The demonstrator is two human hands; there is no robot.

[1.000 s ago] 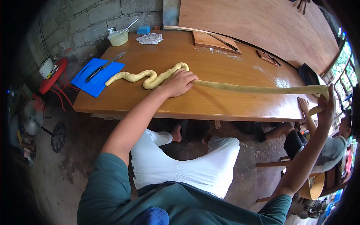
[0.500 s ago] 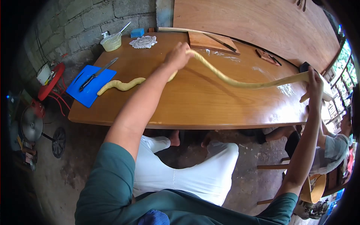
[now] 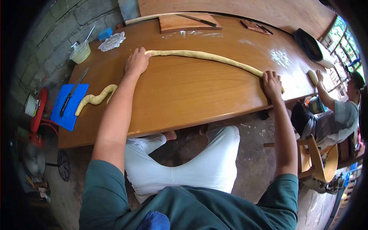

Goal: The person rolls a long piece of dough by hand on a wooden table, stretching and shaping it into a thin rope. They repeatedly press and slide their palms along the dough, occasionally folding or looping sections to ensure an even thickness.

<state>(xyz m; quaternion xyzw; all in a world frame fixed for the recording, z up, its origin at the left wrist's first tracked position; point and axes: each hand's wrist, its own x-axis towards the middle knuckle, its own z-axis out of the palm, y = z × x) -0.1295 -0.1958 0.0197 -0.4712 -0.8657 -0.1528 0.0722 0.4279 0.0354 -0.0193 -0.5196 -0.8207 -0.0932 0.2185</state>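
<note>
A long rope of yellow dough (image 3: 207, 56) lies curved across the wooden table (image 3: 184, 92). My left hand (image 3: 137, 61) is closed round its left part, and more of the dough winds out beside my forearm towards the blue cutting board (image 3: 70, 107). Over the rope's right end rests my right hand (image 3: 272, 85), its fingers wrapped on the dough, with a short tip showing beyond it. A knife (image 3: 73, 92) with a black handle lies on the blue board.
At the back are a wooden board (image 3: 188, 26) with a knife, a crumpled cloth (image 3: 112, 41), a blue block (image 3: 104, 34) and a plastic tub (image 3: 80, 53). A co-worker (image 3: 341, 115) sits at the right, touching another dough piece (image 3: 312, 78). Flour (image 3: 281, 58) marks the table.
The raised dough rope has come down onto the table. My right hand has moved left and down with its end. The view has turned, and the co-worker shows more.
</note>
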